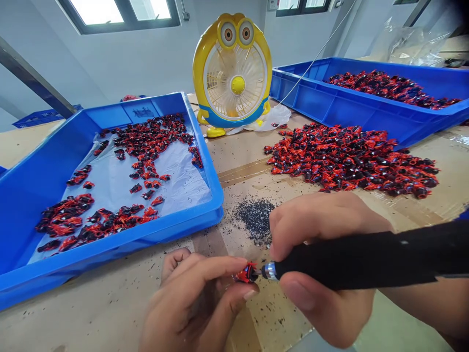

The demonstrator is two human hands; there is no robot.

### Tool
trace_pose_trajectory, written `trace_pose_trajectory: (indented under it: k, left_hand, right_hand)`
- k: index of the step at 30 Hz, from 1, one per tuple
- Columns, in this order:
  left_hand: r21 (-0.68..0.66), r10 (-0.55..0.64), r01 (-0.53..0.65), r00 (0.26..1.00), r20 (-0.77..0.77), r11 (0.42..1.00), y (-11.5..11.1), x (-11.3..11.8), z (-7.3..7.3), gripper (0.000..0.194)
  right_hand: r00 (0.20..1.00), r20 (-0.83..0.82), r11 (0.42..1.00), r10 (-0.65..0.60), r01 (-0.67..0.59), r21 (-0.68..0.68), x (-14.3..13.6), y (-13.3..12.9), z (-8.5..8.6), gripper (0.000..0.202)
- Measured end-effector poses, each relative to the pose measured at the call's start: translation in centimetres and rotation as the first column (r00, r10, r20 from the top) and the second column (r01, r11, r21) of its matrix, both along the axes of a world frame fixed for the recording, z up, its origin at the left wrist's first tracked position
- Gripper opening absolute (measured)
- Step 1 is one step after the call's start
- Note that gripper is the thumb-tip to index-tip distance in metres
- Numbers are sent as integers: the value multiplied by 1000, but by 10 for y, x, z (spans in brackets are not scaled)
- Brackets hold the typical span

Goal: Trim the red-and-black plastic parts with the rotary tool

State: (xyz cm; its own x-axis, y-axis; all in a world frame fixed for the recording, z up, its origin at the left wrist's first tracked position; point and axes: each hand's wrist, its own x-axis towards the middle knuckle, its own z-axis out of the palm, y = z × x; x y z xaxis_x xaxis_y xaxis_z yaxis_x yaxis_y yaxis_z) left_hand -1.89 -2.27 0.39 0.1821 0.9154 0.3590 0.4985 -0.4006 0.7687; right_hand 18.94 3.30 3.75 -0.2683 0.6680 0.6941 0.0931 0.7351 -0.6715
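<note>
Between thumb and index finger, my left hand (205,298) pinches a small red and black part (246,274) low in the middle of the head view. My right hand (330,264) is wrapped round a black pen-shaped tool (351,261) with a silver collar. The tool's thin metal tip meets the right end of the small part, pointing left. Just beyond the hands, a patch of fine black shavings (256,219) lies on the brown table covering (98,298).
A blue tray (216,195) with a white liner and many similar parts stands at left. Beyond my right hand lies a large pile of parts (351,156). Another blue tray (340,110) holds more at the back right. A yellow fan (237,85) stands at the back centre.
</note>
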Motion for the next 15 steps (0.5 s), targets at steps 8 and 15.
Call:
trace_pose_trajectory:
  k: [8,15]
  left_hand:
    - [-4,39,-39,999,-10,999,-1,1,0,15]
    - [-22,66,-66,998,10,998,-1,2,1,17]
  right_hand:
    - [999,53,1000,-3,2,16,6,5,-3,20]
    - [1000,19,999,-23,23,27,4,2,-2,19]
